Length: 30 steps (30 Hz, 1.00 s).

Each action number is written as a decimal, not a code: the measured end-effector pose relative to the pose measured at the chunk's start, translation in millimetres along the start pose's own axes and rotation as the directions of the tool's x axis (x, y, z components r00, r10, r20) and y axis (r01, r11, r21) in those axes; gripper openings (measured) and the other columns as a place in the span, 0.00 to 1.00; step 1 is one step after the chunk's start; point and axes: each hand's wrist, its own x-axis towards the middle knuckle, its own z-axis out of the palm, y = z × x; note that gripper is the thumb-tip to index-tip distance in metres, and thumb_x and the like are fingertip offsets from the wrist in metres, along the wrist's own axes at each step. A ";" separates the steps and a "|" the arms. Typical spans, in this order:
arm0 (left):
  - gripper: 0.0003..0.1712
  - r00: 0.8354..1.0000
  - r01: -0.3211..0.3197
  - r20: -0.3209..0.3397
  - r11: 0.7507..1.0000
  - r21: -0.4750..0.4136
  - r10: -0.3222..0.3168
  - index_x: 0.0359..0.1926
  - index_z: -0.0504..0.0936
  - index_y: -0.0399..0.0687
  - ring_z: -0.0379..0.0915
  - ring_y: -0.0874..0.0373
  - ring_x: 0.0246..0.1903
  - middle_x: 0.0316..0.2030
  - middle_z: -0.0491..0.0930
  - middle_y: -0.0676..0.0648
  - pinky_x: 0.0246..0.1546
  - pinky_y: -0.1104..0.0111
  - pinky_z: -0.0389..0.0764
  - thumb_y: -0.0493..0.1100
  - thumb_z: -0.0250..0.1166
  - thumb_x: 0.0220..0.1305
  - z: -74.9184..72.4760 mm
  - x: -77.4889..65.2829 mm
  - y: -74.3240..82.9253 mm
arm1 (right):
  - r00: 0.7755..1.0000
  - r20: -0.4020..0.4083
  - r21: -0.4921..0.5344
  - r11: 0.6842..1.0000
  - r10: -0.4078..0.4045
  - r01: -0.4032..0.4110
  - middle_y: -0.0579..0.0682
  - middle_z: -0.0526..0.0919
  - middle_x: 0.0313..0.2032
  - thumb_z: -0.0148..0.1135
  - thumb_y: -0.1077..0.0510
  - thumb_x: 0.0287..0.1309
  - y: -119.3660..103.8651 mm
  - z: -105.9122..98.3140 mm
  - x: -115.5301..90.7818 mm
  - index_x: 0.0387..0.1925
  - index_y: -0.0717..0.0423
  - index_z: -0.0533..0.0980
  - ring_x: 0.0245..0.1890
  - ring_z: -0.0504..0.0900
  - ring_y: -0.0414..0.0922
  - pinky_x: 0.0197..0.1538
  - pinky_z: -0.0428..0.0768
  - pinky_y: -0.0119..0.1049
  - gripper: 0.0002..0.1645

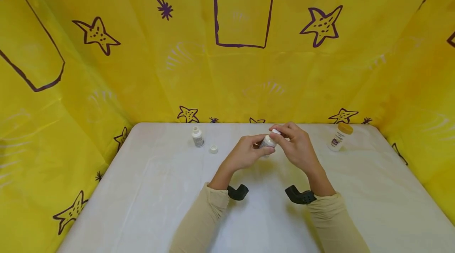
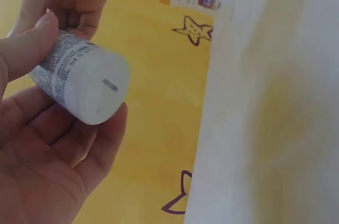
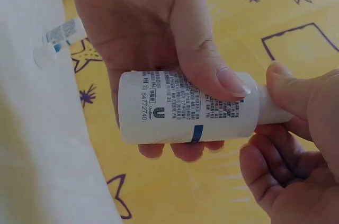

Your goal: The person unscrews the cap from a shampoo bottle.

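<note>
A small white bottle [image 3: 185, 121] with printed text and a blue stripe is held up over the table in both hands, tilted. My left hand [image 1: 243, 152] grips its body, thumb on one side and fingers round the other. With thumb and fingertips my right hand [image 1: 298, 148] pinches the white cap [image 3: 271, 108] at the bottle's top. The flat base of the bottle faces the left wrist view. On the table to the left stands a similar small bottle [image 1: 198, 138] without its cap, its neck showing. A loose white cap [image 1: 213, 149] lies beside it.
A white bottle with an orange-yellow cap [image 1: 345, 128] stands on the table [image 1: 160, 189] at the far right. Yellow patterned cloth [image 1: 249, 71] rises behind and along both sides. Dark curved wrist mounts [image 1: 300, 195] stick out inward from both wrists.
</note>
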 end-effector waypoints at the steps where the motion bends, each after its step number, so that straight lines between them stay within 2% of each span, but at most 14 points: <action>1: 0.21 1.000 0.000 0.010 1.000 -0.010 0.000 0.59 0.83 0.49 0.81 0.61 0.40 0.47 0.87 0.47 0.39 0.73 0.82 0.51 0.68 0.69 -0.9 -0.2 0.2 | 1.000 0.010 0.006 1.000 0.001 -0.001 0.52 0.82 0.38 0.66 0.61 0.66 -0.4 -1.0 0.0 0.48 0.57 0.86 0.38 0.78 0.41 0.37 0.75 0.30 0.11; 9: 0.19 1.000 0.007 0.021 0.998 0.070 -0.009 0.57 0.82 0.54 0.78 0.58 0.40 0.44 0.85 0.50 0.36 0.71 0.79 0.54 0.66 0.70 -10.7 -5.9 7.8 | 0.995 0.092 0.056 0.998 -0.027 0.022 0.51 0.84 0.45 0.61 0.60 0.71 -2.3 -3.4 1.8 0.56 0.52 0.83 0.43 0.79 0.41 0.45 0.78 0.29 0.15; 15: 0.21 0.999 0.033 0.021 0.997 0.064 -0.034 0.60 0.80 0.53 0.79 0.58 0.43 0.49 0.84 0.50 0.41 0.70 0.81 0.54 0.66 0.70 -13.1 -7.4 10.3 | 0.990 0.138 0.085 0.996 -0.035 0.023 0.50 0.83 0.52 0.59 0.59 0.73 -4.2 -3.5 3.2 0.60 0.50 0.81 0.46 0.78 0.39 0.50 0.77 0.27 0.18; 18: 0.23 0.998 0.056 0.017 0.998 0.041 -0.057 0.59 0.81 0.55 0.79 0.59 0.44 0.49 0.85 0.52 0.41 0.70 0.81 0.55 0.68 0.68 -12.0 -7.4 9.7 | 0.987 0.160 0.062 0.998 0.003 -0.013 0.50 0.83 0.54 0.60 0.55 0.72 -5.1 -7.3 2.3 0.63 0.49 0.79 0.49 0.79 0.41 0.51 0.79 0.30 0.21; 22: 0.23 0.998 0.068 0.014 0.998 -0.001 -0.068 0.55 0.83 0.60 0.81 0.61 0.42 0.45 0.85 0.56 0.40 0.68 0.82 0.59 0.73 0.62 -9.4 -7.6 10.8 | 0.978 0.167 0.018 0.991 0.128 -0.133 0.51 0.84 0.54 0.62 0.47 0.71 -5.7 -19.0 1.0 0.63 0.50 0.78 0.50 0.81 0.47 0.51 0.80 0.36 0.23; 26: 0.23 0.998 0.067 0.021 0.997 -0.024 -0.067 0.52 0.83 0.62 0.81 0.63 0.40 0.41 0.85 0.58 0.38 0.68 0.82 0.60 0.76 0.57 -5.9 -8.5 13.2 | 0.956 0.154 -0.022 0.968 0.250 -0.250 0.53 0.86 0.48 0.60 0.41 0.70 -6.2 -31.4 -1.1 0.55 0.51 0.81 0.46 0.81 0.50 0.46 0.79 0.40 0.23; 30: 0.23 0.997 0.077 0.035 0.997 -0.029 -0.076 0.50 0.83 0.62 0.81 0.63 0.39 0.40 0.85 0.57 0.37 0.68 0.82 0.59 0.77 0.55 -2.5 -10.3 14.9 | 0.945 0.150 -0.054 0.957 0.290 -0.285 0.52 0.87 0.42 0.61 0.36 0.68 -9.7 -34.6 -4.2 0.46 0.50 0.82 0.41 0.81 0.48 0.43 0.78 0.40 0.23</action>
